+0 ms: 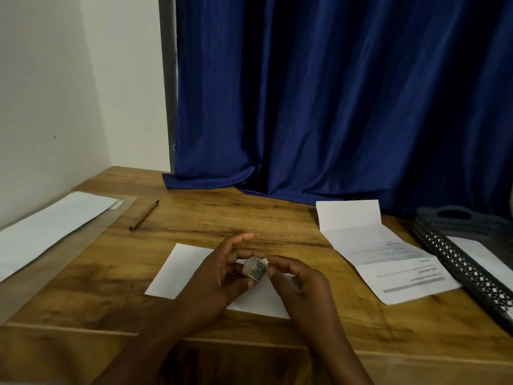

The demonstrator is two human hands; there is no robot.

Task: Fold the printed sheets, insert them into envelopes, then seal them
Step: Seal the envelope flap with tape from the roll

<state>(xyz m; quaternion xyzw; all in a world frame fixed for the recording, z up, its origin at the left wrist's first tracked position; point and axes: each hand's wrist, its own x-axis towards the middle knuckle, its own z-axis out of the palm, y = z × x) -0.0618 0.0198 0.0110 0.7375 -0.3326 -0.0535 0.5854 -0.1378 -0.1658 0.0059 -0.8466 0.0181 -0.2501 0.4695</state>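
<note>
A white envelope (177, 269) lies flat on the wooden table (222, 218) in front of me, partly under both hands. My left hand (219, 276) grips a small roll of tape (254, 268) just above the envelope. My right hand (297, 279) pinches the roll's right edge with thumb and fingertips. A printed sheet (388, 259), creased into thirds with its top panel raised, lies to the right.
More white envelopes (52, 226) lie in a clear sleeve at the far left. A dark pen (143, 215) lies behind the envelope. A black perforated tray (469, 262) holding paper stands at the right edge. A blue curtain (333, 107) hangs onto the table's back.
</note>
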